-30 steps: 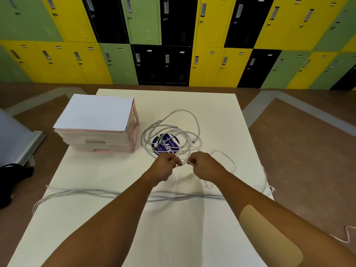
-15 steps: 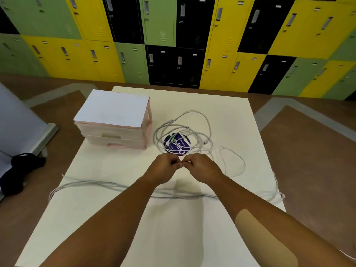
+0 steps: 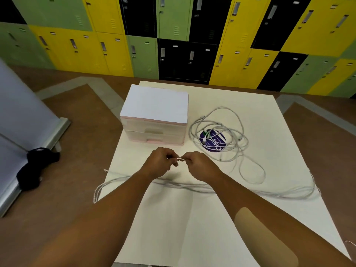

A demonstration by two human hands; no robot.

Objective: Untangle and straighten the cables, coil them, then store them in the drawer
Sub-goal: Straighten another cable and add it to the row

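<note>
Left hand (image 3: 161,163) and right hand (image 3: 198,165) pinch one cable end (image 3: 181,159) above the desk (image 3: 173,228); the tangled heap (image 3: 217,135) lies unsorted, the straightened lengths (image 3: 250,191) uncoiled, and the drawer unit (image 3: 154,135) appears closed.

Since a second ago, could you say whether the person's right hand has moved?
Yes. The right hand, holding a white cable, has shifted left, from the round purple sticker towards the pink plastic drawer unit.
</note>
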